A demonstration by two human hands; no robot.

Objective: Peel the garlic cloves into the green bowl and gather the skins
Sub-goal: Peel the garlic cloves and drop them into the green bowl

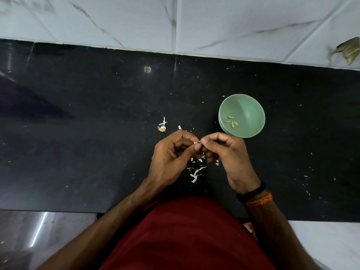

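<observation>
My left hand (171,154) and my right hand (228,152) meet above the black counter, both pinching a small garlic clove (198,141) between thumbs and fingertips; the clove is mostly hidden. The green bowl (251,106) stands just beyond my right hand and holds several peeled cloves (231,121). White garlic skins (196,172) lie scattered on the counter under my hands. A root stub with skin (162,127) lies left of my hands, and another skin piece (179,127) sits near my left knuckles.
The black counter (78,133) runs across the view, with a white marbled tile wall (136,20) behind it. Small skin flecks dot the counter at the right (307,184). A brownish object (348,51) shows at the right edge by the wall.
</observation>
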